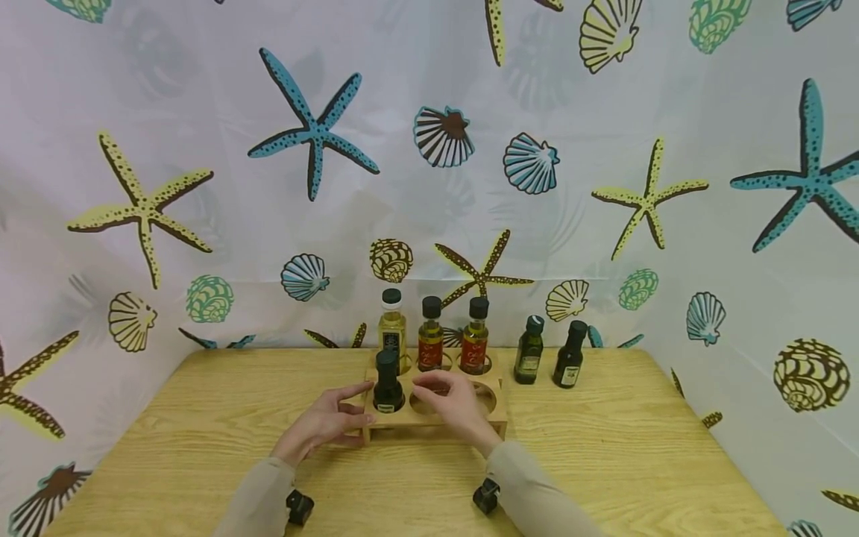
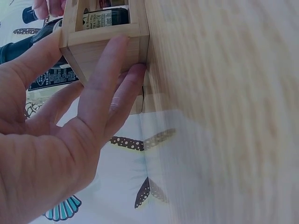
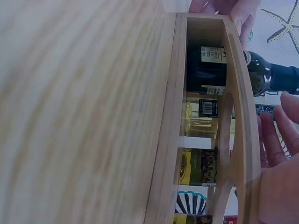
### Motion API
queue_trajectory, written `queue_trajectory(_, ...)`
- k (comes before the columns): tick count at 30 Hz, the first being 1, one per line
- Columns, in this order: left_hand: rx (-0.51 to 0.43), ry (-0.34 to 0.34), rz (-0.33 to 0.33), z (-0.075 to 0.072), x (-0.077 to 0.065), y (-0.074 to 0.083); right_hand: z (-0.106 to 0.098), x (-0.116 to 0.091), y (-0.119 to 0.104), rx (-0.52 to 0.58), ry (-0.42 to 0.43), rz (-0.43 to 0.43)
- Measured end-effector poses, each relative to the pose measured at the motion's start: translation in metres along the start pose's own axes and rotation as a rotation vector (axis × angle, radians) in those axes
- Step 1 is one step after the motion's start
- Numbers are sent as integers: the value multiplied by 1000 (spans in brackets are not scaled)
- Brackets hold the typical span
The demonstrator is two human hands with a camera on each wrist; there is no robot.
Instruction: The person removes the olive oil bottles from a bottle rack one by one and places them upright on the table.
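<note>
A two-tier-looking wooden bottle rack [image 1: 436,418] stands on the table, with a dark green bottle [image 1: 387,384] upright in its front left hole. My left hand [image 1: 329,419] rests against the rack's left end. Its extended fingers [image 2: 98,88] touch the wood in the left wrist view. Just right of the dark bottle, my right hand [image 1: 456,403] hovers over the front row's other holes, fingers loosely bent and holding nothing. In the right wrist view its fingertips [image 3: 271,135] are apart from the dark bottle's neck [image 3: 282,78].
In the rack's back row stand a clear bottle of yellow oil [image 1: 392,328] and two red-labelled bottles [image 1: 430,343] [image 1: 474,343]. Two small dark bottles [image 1: 529,354] [image 1: 570,358] stand on the table to the rack's right. A patterned curtain [image 1: 470,209] hangs behind.
</note>
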State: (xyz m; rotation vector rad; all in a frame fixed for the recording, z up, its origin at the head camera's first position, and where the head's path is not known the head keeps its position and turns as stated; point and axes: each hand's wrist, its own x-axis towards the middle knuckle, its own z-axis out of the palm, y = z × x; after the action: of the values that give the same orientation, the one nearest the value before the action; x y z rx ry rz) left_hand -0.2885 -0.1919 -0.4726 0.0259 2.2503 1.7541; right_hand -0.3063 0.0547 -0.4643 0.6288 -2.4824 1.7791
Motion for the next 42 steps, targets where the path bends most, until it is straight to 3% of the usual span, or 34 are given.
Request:
queue_trajectory(9,-3,-6,10,-1,0,0,5,10,9,27,10,-15)
queue_trajectory(23,-5,-17,-6,0,1,2,18,17,-2,100,-36,52)
queue_trajectory(42,18,-19,-23,-1,2,3,35,27,-9,125,2,29)
